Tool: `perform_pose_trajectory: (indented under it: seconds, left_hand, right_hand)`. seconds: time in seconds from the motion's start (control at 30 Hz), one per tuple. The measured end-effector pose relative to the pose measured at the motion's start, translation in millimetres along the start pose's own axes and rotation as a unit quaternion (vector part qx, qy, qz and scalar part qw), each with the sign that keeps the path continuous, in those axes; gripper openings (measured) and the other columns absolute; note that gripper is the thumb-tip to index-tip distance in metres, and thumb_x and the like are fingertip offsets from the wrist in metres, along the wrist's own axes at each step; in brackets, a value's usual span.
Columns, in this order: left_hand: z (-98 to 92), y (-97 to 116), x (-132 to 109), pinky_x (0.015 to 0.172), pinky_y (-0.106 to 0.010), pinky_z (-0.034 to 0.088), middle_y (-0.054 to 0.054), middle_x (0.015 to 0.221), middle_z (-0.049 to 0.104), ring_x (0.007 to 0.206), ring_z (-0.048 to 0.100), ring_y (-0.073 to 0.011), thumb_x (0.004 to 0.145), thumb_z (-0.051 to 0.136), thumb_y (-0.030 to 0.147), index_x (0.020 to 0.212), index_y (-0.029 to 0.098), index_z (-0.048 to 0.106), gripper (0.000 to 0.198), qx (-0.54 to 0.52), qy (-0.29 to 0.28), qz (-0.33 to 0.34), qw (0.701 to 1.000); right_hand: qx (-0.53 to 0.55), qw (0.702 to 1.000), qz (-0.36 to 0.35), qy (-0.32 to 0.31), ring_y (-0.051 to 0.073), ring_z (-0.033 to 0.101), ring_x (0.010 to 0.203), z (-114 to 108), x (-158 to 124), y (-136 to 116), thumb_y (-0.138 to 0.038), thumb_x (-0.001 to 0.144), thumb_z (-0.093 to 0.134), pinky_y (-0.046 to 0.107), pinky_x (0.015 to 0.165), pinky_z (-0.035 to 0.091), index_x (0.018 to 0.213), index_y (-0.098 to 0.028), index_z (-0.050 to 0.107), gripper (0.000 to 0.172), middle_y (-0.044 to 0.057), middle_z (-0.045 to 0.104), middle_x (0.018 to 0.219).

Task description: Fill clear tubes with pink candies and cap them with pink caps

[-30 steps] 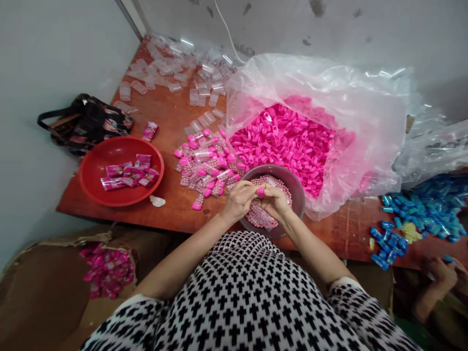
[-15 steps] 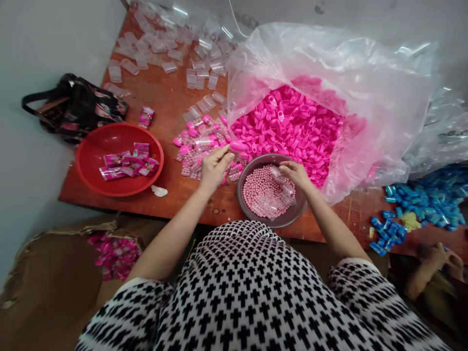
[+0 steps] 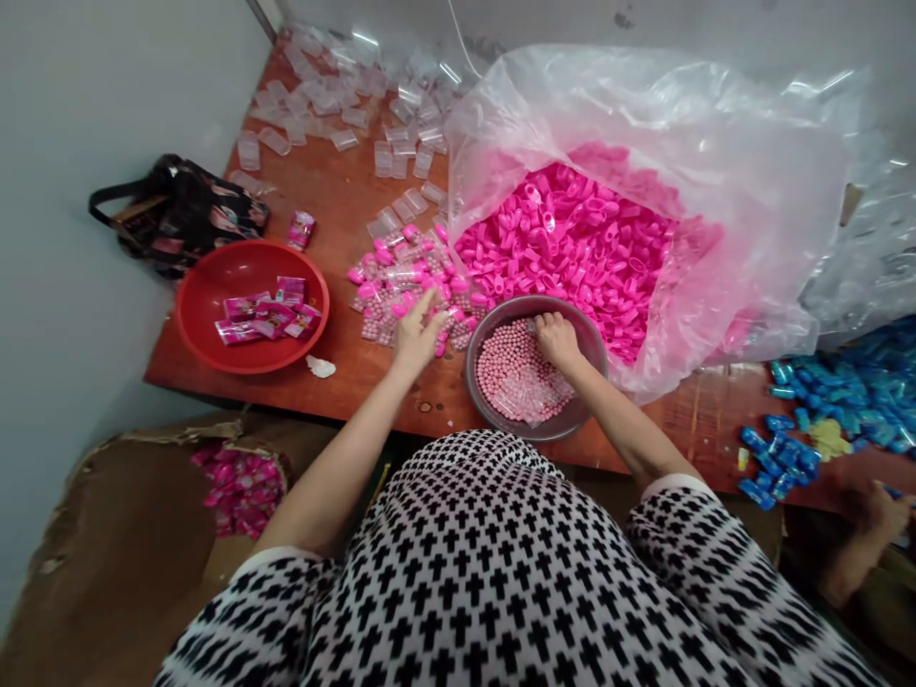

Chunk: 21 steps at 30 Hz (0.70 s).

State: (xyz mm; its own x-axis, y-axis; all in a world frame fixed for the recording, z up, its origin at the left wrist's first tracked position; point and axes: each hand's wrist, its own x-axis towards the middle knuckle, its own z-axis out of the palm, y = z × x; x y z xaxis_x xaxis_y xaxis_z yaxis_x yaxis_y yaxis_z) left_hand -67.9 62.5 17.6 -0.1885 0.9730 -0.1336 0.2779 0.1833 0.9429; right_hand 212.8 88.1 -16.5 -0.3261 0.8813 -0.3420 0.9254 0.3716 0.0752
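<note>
My left hand (image 3: 417, 336) is over the near edge of a heap of small clear containers filled with pink beads and topped with bright pink caps (image 3: 405, 272). Its thumb and fingers are apart, and I see nothing held between them. Inside a grey-brown bowl (image 3: 470, 377) of pink beads (image 3: 510, 355), my right hand (image 3: 558, 341) has its fingers closed on a clear plastic container (image 3: 531, 326), mostly hidden by the hand. More clear containers (image 3: 530, 396) lie on the beads in the lower part of the bowl.
Behind the bowl, a large clear bag (image 3: 759, 162) spills loose pink caps (image 3: 572, 229). Left stands a red bowl (image 3: 193, 329) of pink packets, beside a black handbag (image 3: 207, 215). Clear containers (image 3: 336, 95) cover the back. Blue pieces (image 3: 777, 463) and another person's hand (image 3: 884, 515) are at right.
My left hand has let go of a pink-capped container at the heap, and its fingers have parted. My right hand has moved lower and left into the beads and closed.
</note>
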Motion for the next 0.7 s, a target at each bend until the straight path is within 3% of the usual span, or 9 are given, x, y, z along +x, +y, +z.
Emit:
perform_pose_trajectory:
  seconds: [0.13,0.27,0.37,0.43,0.5,0.6,0.7]
  left_hand:
    - [18.7,2.0,-34.7,0.099,-0.038,0.047,-0.007,0.113,0.069,0.106,0.064,-0.0227,0.081,0.058,0.034,0.114,0.015,0.066,0.039,-0.013,-0.069,-0.003,0.998]
    - [23.6,-6.2,-54.5,0.098,-0.037,0.048,-0.008,0.11,0.07,0.103,0.065,-0.0216,0.081,0.058,0.034,0.111,0.015,0.067,0.037,-0.031,-0.068,-0.016,0.997]
    - [19.0,-11.9,-58.8,0.098,-0.037,0.048,-0.009,0.111,0.07,0.104,0.065,-0.0219,0.082,0.058,0.033,0.112,0.014,0.066,0.037,-0.028,-0.048,-0.027,0.998]
    - [17.3,-13.6,-59.9,0.097,-0.038,0.048,-0.008,0.111,0.07,0.105,0.065,-0.0217,0.083,0.057,0.032,0.112,0.015,0.066,0.035,-0.022,-0.042,-0.032,0.998]
    - [19.4,-13.2,-60.9,0.096,-0.037,0.049,-0.007,0.111,0.07,0.105,0.065,-0.0211,0.083,0.056,0.029,0.113,0.017,0.065,0.033,-0.012,-0.044,-0.018,0.999]
    - [31.5,-7.2,-63.1,0.093,-0.036,0.051,-0.008,0.115,0.067,0.101,0.066,-0.02,0.083,0.057,0.024,0.115,0.017,0.064,0.034,0.02,-0.072,0.025,0.997]
    - [50.9,3.3,-66.8,0.093,-0.035,0.051,-0.009,0.122,0.064,0.101,0.065,-0.0197,0.08,0.061,0.019,0.123,0.018,0.058,0.043,0.06,-0.128,0.059,0.988]
  right_hand:
    - [-0.008,0.996,-0.092,-0.015,0.029,0.049,0.098,7.9,14.0,-15.7,-0.01,0.092,0.028,0.041,0.082,0.04,0.108,-0.002,0.058,0.035,0.024,0.06,0.104]
    - [0.039,0.975,-0.216,-0.024,0.025,0.05,0.1,18.1,23.1,-42.6,-0.011,0.092,0.034,0.039,0.092,0.037,0.108,-0.006,0.06,0.031,0.02,0.061,0.109]
    - [0.165,0.955,-0.244,-0.014,0.023,0.052,0.105,29.1,19.2,-48.4,-0.012,0.089,0.044,0.039,0.095,0.038,0.114,-0.007,0.057,0.029,0.018,0.06,0.116]
    - [0.301,0.93,-0.212,-0.019,0.022,0.055,0.103,36.9,12.9,-43.8,-0.017,0.083,0.055,0.038,0.095,0.04,0.117,-0.01,0.056,0.034,0.014,0.061,0.116]
    - [0.45,0.878,-0.162,-0.029,0.021,0.058,0.1,41.6,4.9,-37.1,-0.024,0.077,0.063,0.038,0.093,0.044,0.116,-0.014,0.057,0.041,0.009,0.062,0.113]
    - [0.638,0.763,-0.101,-0.03,0.019,0.059,0.099,37.1,-10.7,-33.9,-0.029,0.069,0.07,0.036,0.092,0.047,0.113,-0.019,0.057,0.046,0.005,0.063,0.108]
    - [0.757,0.652,-0.044,-0.028,0.015,0.062,0.091,20.9,-28.6,-42.5,-0.031,0.066,0.073,0.032,0.085,0.051,0.117,-0.025,0.052,0.055,0.0,0.063,0.1]
